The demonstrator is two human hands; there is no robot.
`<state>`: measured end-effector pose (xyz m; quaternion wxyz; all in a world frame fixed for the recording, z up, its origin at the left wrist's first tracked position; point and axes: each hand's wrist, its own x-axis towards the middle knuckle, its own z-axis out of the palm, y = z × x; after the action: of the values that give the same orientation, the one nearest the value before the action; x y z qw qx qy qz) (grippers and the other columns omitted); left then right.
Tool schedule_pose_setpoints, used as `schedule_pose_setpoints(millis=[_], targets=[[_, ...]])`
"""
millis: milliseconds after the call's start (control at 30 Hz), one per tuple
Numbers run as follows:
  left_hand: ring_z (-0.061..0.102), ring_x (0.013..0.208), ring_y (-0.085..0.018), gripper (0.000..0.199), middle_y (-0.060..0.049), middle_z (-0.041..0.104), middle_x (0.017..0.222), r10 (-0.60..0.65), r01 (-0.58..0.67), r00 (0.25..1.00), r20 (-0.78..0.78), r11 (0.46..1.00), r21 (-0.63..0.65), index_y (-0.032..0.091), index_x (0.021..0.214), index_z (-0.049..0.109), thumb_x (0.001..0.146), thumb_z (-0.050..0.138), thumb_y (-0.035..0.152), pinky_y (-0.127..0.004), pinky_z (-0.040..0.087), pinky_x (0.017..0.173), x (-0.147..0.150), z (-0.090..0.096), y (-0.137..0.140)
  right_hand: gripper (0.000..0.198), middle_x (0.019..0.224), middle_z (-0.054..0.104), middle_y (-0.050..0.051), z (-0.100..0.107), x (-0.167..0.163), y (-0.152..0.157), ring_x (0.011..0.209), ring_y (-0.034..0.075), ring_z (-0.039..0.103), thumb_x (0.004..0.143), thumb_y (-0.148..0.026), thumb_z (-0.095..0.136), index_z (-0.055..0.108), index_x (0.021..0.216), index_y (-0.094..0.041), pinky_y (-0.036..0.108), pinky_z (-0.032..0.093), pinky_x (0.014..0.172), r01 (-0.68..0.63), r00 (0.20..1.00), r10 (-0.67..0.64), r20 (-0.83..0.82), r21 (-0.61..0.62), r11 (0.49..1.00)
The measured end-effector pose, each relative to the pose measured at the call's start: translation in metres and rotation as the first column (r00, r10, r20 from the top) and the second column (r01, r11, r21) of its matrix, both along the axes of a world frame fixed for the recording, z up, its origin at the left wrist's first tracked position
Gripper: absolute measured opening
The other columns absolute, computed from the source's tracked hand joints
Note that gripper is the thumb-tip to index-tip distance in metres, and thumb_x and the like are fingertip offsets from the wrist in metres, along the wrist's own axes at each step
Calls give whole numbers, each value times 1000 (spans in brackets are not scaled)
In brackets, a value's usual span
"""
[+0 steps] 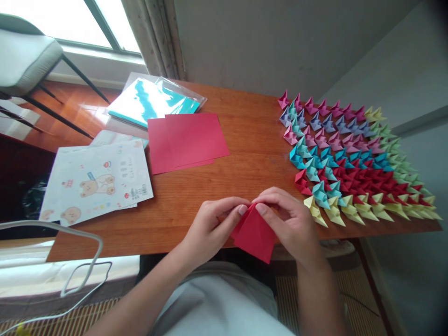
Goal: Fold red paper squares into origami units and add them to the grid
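Reddish-brown wood is spreading before me as a table (252, 135), its far edge running near a plain grey wall (245, 46). Beyond its left end, a pale-seated chair (26, 60) is standing on a glossy wood floor (80, 112) by a bright window (70, 18), and a patterned curtain (157, 37) is hanging beside the glass. White cable (84, 233) is looping past the near left corner.

On the left of the tabletop, a bear-printed sheet (105, 172) is lying near a glare-streaked turquoise paper packet (140, 102); two overlapping red sheets (191, 140) are resting just to their right. Pointed origami pieces (357, 158) are filling the right end in close rows of magenta, lavender, pink, blue, red and pale yellow, with aqua and pale green ones cutting across.

At the near edge, in front of my body, I am holding a folded red paper (257, 235) between both hands. My left hand (213, 221) is pinching its top, thumb and fingers closed together, the other fingers curling. My right hand (294, 221) is gripping the same peak just beside it, thumb pressing the front face, while the lower corner is pointing down.
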<state>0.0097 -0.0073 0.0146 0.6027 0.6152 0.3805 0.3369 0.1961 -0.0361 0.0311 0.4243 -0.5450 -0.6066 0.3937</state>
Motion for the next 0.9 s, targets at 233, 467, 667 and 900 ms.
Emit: schedule_pose_setpoints(millis=[233, 467, 667, 900], targets=[[59, 60, -10, 21, -3, 71, 73, 75, -53, 992, 106, 978, -200, 13, 88, 75, 92, 65, 32, -17, 46, 52, 4, 0, -1, 7, 89, 70, 3, -2, -3, 1, 84, 18, 66, 93, -24, 66, 72, 90, -24, 31, 53, 76, 4, 1000, -4, 28, 0, 1000], [69, 72, -16, 18, -6, 75, 79, 144, -89, 975, 167, 950, -298, 14, 87, 74, 85, 72, 32, -22, 55, 64, 8, 0, -2, 2, 88, 70, 2, -1, -4, -3, 83, 18, 66, 90, -25, 69, 71, 89, -24, 30, 53, 74, 31, 998, -30, 57, -17, 999], [67, 65, -14, 20, -6, 74, 75, 168, -113, 975, 147, 940, -323, 13, 82, 72, 83, 73, 33, -21, 53, 58, 9, -1, -1, 7, 87, 70, 2, 3, -9, -3, 82, 17, 66, 91, -19, 67, 72, 89, -24, 31, 53, 75, 30, 984, -40, 175, 57, 998], [66, 62, -13, 14, -5, 74, 72, 255, -210, 960, 113, 928, -307, 13, 79, 73, 81, 73, 27, -20, 52, 54, 10, -1, -2, 20, 94, 70, 5, 4, -15, -11, 89, 20, 64, 92, -12, 63, 74, 102, -26, 36, 54, 80, 9, 928, -92, 362, 225, 974]])
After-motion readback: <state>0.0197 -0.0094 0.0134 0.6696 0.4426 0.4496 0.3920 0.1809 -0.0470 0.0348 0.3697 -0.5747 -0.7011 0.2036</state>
